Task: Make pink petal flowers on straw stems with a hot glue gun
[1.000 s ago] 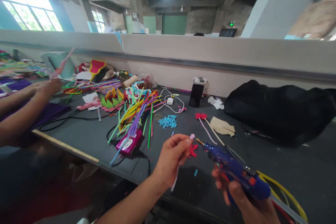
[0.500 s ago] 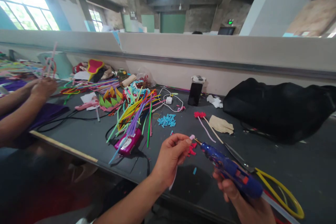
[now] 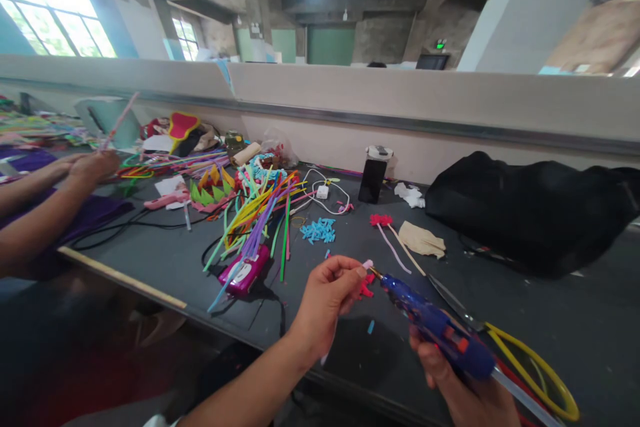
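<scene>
Dark-blue plastic hot-glue gun (image 3: 430, 320): red-orange patch on body, brass-coloured nozzle, translucent whitish stick at rear. Thin fuzzy stem (image 3: 368, 265): pale pink-lilac. Long-bladed metal scissors (image 3: 470, 318): grey blades, yellow handle loop. Short fuzzy clippings (image 3: 319, 230): light blue. Fuzzy pieces (image 3: 367, 287): bright red. Glossy boxy case (image 3: 246, 271): magenta, white patch. Flat tabletop (image 3: 165, 250): dark grey. Large cloth bag (image 3: 525, 213): plain black.

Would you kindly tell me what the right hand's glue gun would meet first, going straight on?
Most likely the pale pink strip pinched in the left hand: the nozzle of the glue gun in the right hand points at its tip and may be touching, though depth is unclear.
</scene>
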